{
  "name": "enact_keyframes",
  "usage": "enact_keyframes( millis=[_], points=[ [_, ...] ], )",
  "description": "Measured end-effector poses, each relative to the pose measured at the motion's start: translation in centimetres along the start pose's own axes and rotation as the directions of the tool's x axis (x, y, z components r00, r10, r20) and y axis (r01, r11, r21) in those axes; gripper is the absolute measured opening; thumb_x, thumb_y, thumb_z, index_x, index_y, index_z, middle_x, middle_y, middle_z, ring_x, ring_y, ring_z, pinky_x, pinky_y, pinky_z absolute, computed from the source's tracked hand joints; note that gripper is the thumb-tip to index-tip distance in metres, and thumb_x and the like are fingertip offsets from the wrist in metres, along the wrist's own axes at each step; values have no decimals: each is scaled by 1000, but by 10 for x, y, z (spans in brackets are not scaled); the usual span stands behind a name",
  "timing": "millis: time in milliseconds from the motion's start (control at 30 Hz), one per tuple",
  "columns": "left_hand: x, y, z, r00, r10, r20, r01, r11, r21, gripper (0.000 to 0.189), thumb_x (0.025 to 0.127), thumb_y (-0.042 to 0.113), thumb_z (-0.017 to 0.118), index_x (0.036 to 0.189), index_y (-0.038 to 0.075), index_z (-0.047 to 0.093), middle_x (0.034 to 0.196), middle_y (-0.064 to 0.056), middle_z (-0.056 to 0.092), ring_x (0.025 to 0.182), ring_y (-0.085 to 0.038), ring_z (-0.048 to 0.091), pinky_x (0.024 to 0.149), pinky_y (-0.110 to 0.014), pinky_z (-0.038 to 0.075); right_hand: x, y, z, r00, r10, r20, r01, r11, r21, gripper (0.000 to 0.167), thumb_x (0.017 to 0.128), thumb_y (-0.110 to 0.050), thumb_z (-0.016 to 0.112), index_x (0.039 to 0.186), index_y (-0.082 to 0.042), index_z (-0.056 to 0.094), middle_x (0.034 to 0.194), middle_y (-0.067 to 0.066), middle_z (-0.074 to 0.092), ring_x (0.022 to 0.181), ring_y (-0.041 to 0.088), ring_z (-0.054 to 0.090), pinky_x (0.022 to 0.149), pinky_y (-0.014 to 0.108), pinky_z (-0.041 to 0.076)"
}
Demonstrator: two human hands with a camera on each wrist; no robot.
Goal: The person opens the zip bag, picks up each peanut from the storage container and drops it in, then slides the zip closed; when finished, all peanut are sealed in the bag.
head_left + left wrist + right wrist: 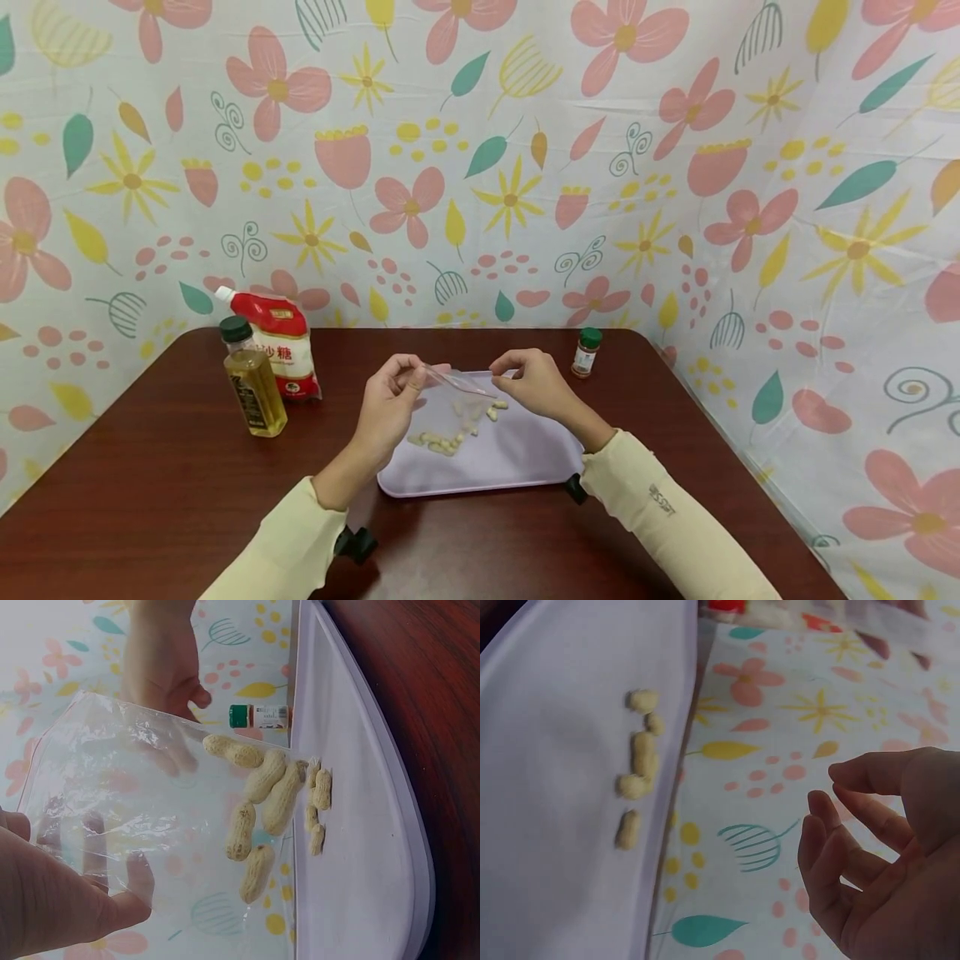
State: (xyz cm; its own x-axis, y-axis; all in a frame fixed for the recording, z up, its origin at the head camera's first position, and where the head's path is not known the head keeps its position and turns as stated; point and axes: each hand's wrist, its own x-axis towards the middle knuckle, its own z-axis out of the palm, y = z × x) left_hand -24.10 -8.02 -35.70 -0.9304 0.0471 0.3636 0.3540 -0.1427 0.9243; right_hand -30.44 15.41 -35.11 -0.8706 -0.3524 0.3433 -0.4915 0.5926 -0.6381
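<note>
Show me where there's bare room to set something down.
Bare: table between the tall bottle and left sleeve; table between the small jar and right sleeve; right front of the tray, beside the peanuts. Crowded: the tray's left and back, with peanuts, clear bag, left hand and right hand; table's back left, with bottle and pouch.

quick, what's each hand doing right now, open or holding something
Left hand: closed, holding the clear plastic bag.
Right hand: open, fingers loosely curled, holding nothing.
</note>
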Motion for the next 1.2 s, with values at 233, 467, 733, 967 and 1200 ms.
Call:
enact_keyframes(
  millis=[233,467,733,967,1200],
  points=[
    [-1,1,0,999,-15,-37,17,999,36,8,102,12,54,100,5,54,109,-8,73,96,-16,67,81,-42,51,7,19,7,996,69,58,-67,997,-30,11,88,-7,73,99,-7,75,96,5,73,79,23,68,65,32,54],
    [-1,1,-1,998,-24,-52,27,998,57,7,102,12,55,100,5,55,104,-4,73,94,-17,65,83,-42,51,14,37,15,991,91,102,-81,992,-97,14,87,-7,74,100,-3,74,93,5,72,86,22,67,68,33,53],
    [0,0,-2,998,-32,-53,35,998,54,7,102,12,55,100,6,56,104,-3,73,93,-16,65,85,-45,51,18,49,18,973,143,183,-118,983,-141,19,86,-10,76,103,-2,73,96,6,72,89,21,66,70,34,53],
    [3,-1,-1,998,-34,-49,37,998,57,8,102,13,56,100,5,56,103,-3,73,93,-17,64,83,-43,51,15,45,17,979,113,167,-88,985,-150,16,85,-10,76,101,-5,74,94,4,72,93,25,66,76,37,53],
    [4,-2,1,997,-47,-59,50,998,45,7,101,13,56,98,7,56,101,1,73,93,-16,64,82,-42,51,16,43,17,971,145,191,-111,978,-179,14,84,-11,77,98,-10,75,95,2,73,94,25,67,75,39,53]
  ],
)
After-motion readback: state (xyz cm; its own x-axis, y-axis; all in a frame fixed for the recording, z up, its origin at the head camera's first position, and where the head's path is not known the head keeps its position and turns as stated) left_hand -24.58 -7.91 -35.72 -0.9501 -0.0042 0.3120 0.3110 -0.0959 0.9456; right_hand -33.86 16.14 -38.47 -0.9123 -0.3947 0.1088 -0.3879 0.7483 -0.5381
